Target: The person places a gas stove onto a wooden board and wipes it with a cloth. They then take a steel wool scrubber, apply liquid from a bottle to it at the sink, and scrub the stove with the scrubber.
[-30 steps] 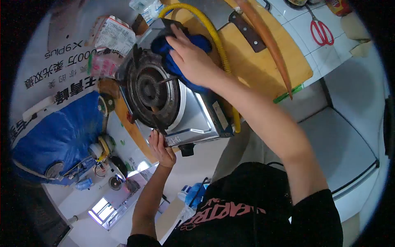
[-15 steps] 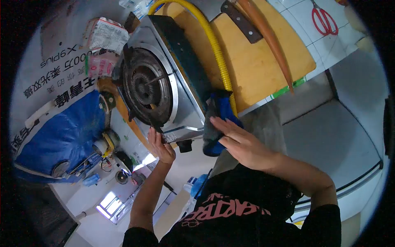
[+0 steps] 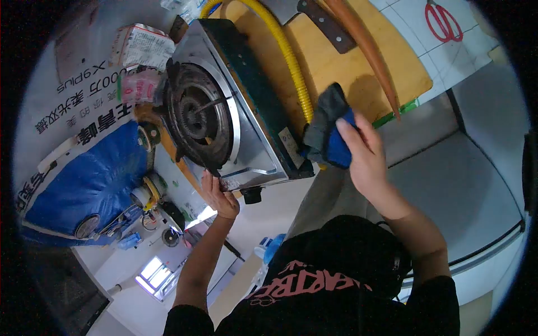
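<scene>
A single-burner gas stove (image 3: pixel 255 148) with a steel top and dark green side fills the middle of the view. Its round burner (image 3: pixel 196 115) carries a blackened pan support. My left hand (image 3: pixel 219 197) grips the stove's front edge, near the burner, with bent fingers. In my right hand (image 3: pixel 367 154) is a bunched blue and dark grey cloth (image 3: pixel 328 126), held just off the stove's side. Beside the cloth, a yellow corrugated hose (image 3: pixel 297 73) runs along the stove. A small pale label shows on the green side, and a black knob (image 3: pixel 252 195) sticks out at the front.
A wooden cutting board (image 3: pixel 336 73) bears a knife with a dark handle (image 3: pixel 328 25) and a long brown tapered object (image 3: pixel 370 50). Red-handled scissors (image 3: pixel 444 23) lie on white tiles. Packets (image 3: pixel 147 47) and a blue printed sheet (image 3: pixel 95 185) are on the left.
My right hand has moved away from the stove's corner, carrying the cloth outward toward the cutting board, and its fingers have closed round it. The label is now uncovered. My left hand stays put.
</scene>
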`<state>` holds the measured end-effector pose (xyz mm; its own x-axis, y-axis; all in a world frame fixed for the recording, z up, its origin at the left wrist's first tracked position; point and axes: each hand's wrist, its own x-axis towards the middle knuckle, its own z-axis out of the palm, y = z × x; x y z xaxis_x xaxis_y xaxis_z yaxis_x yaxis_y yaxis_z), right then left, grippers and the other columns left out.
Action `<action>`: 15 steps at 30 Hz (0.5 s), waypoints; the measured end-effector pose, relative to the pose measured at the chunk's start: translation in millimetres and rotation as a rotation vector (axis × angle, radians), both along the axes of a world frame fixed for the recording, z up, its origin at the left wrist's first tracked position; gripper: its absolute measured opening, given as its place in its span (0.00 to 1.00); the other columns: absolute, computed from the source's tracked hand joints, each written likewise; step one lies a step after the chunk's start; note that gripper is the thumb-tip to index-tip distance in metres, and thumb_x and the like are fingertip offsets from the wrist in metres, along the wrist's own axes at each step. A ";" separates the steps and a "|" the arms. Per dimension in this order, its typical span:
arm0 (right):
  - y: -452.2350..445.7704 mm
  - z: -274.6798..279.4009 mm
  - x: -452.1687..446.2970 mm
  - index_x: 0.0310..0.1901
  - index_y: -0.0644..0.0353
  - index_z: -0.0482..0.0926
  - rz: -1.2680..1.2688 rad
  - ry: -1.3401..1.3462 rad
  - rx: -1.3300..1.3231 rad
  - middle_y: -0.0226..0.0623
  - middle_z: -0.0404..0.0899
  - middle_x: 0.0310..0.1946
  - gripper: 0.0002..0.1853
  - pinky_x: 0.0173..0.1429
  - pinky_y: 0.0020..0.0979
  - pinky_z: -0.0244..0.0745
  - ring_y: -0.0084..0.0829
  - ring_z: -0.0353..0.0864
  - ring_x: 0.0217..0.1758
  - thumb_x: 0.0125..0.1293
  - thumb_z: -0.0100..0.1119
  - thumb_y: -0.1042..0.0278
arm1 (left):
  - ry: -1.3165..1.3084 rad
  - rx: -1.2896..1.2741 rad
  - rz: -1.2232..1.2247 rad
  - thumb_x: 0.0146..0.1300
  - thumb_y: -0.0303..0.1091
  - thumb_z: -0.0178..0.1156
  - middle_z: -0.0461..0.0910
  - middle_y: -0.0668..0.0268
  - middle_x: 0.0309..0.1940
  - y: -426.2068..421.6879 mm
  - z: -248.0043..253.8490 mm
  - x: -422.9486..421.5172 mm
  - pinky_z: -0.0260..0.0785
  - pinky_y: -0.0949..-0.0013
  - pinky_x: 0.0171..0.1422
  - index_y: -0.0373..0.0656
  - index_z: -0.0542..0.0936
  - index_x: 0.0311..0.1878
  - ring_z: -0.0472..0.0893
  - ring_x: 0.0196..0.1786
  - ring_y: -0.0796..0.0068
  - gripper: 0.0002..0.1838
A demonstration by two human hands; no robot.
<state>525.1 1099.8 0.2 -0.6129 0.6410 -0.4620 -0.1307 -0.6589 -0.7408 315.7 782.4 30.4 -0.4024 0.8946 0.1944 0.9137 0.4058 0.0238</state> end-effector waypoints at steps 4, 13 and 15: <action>2.1 13.9 -44.7 0.42 0.63 0.77 -0.035 0.054 0.425 0.34 0.73 0.33 0.11 0.41 0.28 0.68 0.27 0.73 0.37 0.65 0.58 0.64 | -0.014 0.001 0.005 0.71 0.45 0.37 0.61 0.45 0.64 10.7 4.0 2.6 0.50 0.44 0.70 0.38 0.62 0.64 0.61 0.67 0.42 0.25; -45.0 38.6 -10.3 0.44 0.56 0.80 0.551 -0.018 1.342 0.35 0.70 0.35 0.17 0.33 0.34 0.75 0.36 0.77 0.36 0.50 0.65 0.72 | -0.037 0.013 0.024 0.70 0.46 0.38 0.62 0.45 0.65 14.5 8.2 3.7 0.47 0.44 0.71 0.36 0.65 0.64 0.61 0.68 0.44 0.27; -50.4 46.4 1.5 0.44 0.56 0.80 0.670 -0.033 1.247 0.35 0.70 0.35 0.16 0.33 0.34 0.74 0.36 0.77 0.35 0.50 0.65 0.72 | -0.034 -0.010 0.030 0.70 0.46 0.38 0.62 0.47 0.66 11.9 7.1 3.0 0.48 0.45 0.71 0.37 0.65 0.64 0.61 0.68 0.46 0.27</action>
<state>526.6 1049.4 46.6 -0.9596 0.2295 0.1629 -0.0304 0.4909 -0.8707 318.6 794.2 37.5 -0.4357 0.8837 0.1712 0.8996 0.4338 0.0504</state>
